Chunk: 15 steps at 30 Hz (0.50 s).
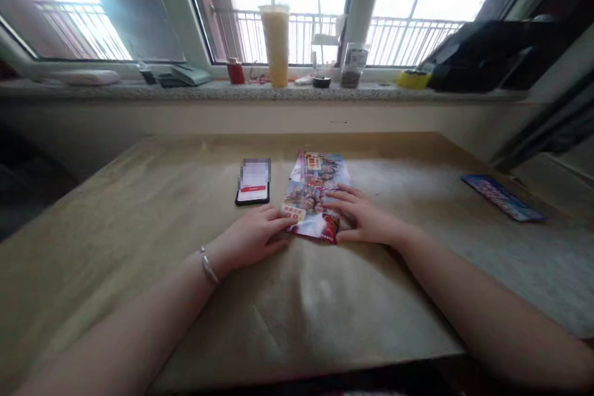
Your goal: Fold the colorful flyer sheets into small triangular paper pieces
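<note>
A colourful printed leaflet [309, 198] with a crease across its middle lies on the table in front of me. My left hand [262, 232], with a silver bracelet at the wrist, rests by the leaflet's lower left edge, its fingertips touching the corner. On the right side of the leaflet lies my right hand [359, 216], fingers spread and flat on the paper's edge. Neither hand is closed round anything. Just beyond my left hand a phone [253, 195] lies face up with its screen lit.
The table [208, 322] carries a blue printed card or packet [501, 197] at the right. Along the granite windowsill [185, 91] stand a tall drink cup [277, 43] with a straw, a red container [235, 71], a clear container [353, 67] and a yellow object [413, 79].
</note>
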Motion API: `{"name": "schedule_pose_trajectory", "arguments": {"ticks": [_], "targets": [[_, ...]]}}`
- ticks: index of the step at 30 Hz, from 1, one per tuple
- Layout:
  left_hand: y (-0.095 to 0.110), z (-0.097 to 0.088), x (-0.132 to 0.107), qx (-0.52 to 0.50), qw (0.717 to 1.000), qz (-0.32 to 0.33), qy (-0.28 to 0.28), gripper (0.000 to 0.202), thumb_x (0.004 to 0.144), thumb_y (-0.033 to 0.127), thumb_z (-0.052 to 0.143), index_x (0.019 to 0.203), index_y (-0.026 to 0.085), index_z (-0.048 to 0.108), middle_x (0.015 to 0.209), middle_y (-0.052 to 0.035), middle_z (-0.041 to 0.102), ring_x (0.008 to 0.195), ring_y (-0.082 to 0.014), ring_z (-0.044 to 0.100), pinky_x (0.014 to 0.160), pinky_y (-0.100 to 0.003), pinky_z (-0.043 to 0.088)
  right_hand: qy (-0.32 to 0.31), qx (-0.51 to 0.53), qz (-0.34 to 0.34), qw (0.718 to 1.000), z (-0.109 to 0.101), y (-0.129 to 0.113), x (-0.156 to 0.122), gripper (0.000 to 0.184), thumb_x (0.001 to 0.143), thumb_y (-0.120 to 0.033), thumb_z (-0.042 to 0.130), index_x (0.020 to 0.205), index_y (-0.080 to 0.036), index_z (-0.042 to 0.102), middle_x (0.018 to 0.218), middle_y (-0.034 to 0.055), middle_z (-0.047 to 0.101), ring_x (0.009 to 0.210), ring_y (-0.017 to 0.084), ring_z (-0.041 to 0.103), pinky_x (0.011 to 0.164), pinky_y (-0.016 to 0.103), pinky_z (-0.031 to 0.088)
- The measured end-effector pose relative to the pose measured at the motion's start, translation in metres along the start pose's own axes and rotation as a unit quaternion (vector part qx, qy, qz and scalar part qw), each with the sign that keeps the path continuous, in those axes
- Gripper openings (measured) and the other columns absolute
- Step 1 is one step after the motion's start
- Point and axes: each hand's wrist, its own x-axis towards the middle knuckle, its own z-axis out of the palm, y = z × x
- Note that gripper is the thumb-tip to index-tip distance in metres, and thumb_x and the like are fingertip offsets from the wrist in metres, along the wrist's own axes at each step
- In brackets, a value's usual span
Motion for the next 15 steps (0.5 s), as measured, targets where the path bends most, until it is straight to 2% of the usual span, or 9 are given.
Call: {"name": "schedule_pose_trajectory", "arguments": {"ticks": [4,6,8,11,15], "targets": [[-0.001,0.005,-0.001,-0.022,1.0,-0.002,0.007,0.036,0.089,0.029,0.054,0.124,0.023,0.056,0.12,-0.0087,0.058,0.107,-0.0229,0.053,0.094,-0.04,0.046,-0.014,0.016,-0.013,1.0,0.005,-0.001,0.002,0.072,0.071,-0.055,0.07,0.133,-0.025,0.051,0.145,0.0089,0.042,0.14,0.034,0.021,0.112,0.054,0.022],[-0.002,0.007,0.0,-0.028,0.999,-0.01,0.022,0.034,0.088,0.028,0.056,0.121,0.023,0.058,0.128,-0.009,0.054,0.115,-0.0238,0.051,0.098,-0.041,0.044,-0.01,0.021,-0.011,1.0,0.007,-0.002,0.003,0.073,0.069,-0.055,0.071,0.133,-0.023,0.052,0.144,0.0111,0.043,0.137,0.034,0.026,0.111,0.054,0.025],[-0.001,0.008,0.003,-0.027,0.999,-0.023,0.031,0.033,0.087,0.028,0.058,0.119,0.021,0.059,0.13,-0.0086,0.055,0.116,-0.0239,0.051,0.099,-0.041,0.043,0.001,0.02,-0.007,1.0,0.01,-0.003,0.004,0.072,0.07,-0.054,0.071,0.132,-0.021,0.053,0.141,0.013,0.046,0.133,0.032,0.035,0.11,0.051,0.028],[0.002,0.009,0.007,-0.014,0.998,-0.039,0.043,0.03,0.088,0.032,0.058,0.116,0.02,0.059,0.12,-0.0076,0.061,0.108,-0.0221,0.056,0.095,-0.038,0.047,0.019,0.017,-0.006,1.0,0.011,-0.007,0.007,0.07,0.071,-0.052,0.071,0.13,-0.019,0.054,0.136,0.0139,0.051,0.126,0.029,0.044,0.108,0.046,0.033],[0.008,0.01,0.01,0.044,0.996,-0.052,0.054,0.028,0.089,0.035,0.057,0.112,0.018,0.061,0.108,-0.0073,0.067,0.098,-0.0218,0.06,0.087,-0.036,0.05,0.029,0.011,-0.004,1.0,0.011,-0.013,0.01,0.063,0.074,-0.048,0.069,0.128,-0.018,0.055,0.131,0.014,0.054,0.122,0.029,0.047,0.105,0.046,0.035]]}}
